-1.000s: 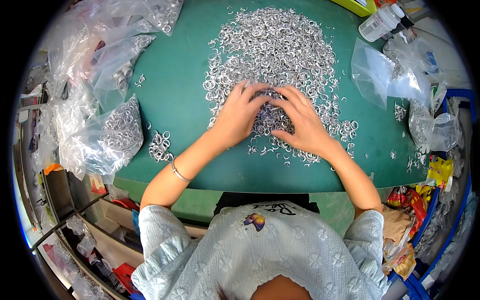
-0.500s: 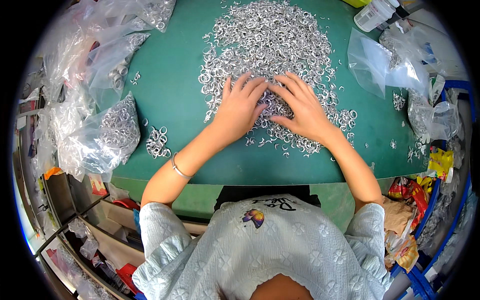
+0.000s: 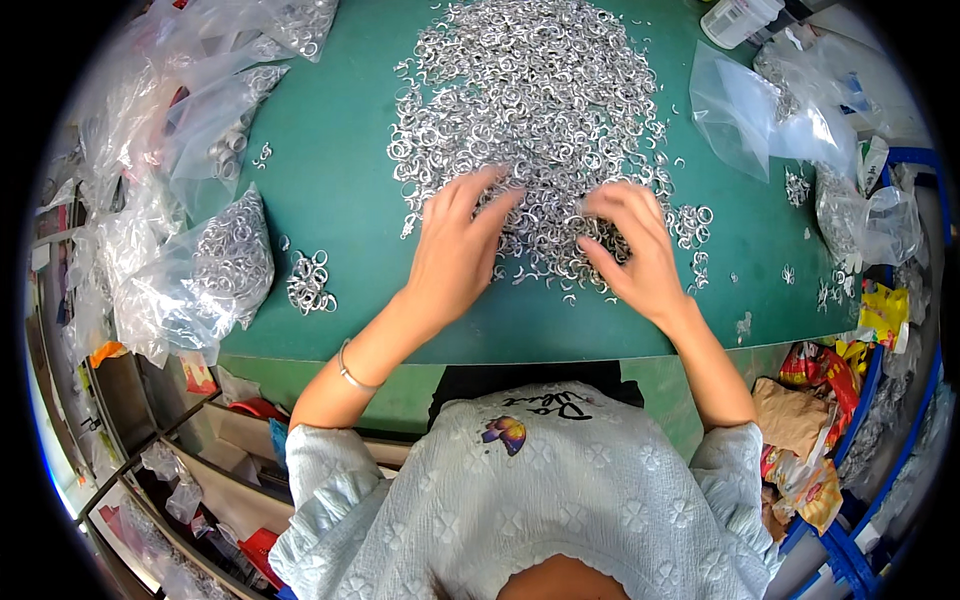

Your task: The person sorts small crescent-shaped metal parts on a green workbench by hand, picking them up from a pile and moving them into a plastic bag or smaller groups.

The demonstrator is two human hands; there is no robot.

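A wide heap of small silvery metal rings and curved pieces (image 3: pixel 540 90) covers the middle of the green table (image 3: pixel 340 150). At the heap's near left edge is my left hand (image 3: pixel 458 245), fingers apart and slightly blurred, pointing into the pieces. My right hand (image 3: pixel 635 250) lies over the near right edge, its fingers curved and spread with a gap to the thumb. Rings show between the two hands. I see nothing held in either hand, though some fingertips are smeared or sunk against the heap.
A clear bag of rings (image 3: pixel 235 250) stands at the left, beside a small ring pile (image 3: pixel 310 282). More plastic bags (image 3: pixel 130 120) crowd the far left. On the right lie a clear bag (image 3: pixel 730 110), a white tub (image 3: pixel 738 20) and small ring clusters (image 3: pixel 692 225).
My hands have moved apart from near touching and drawn back toward me. The right hand has shifted right, and rings now show between them.
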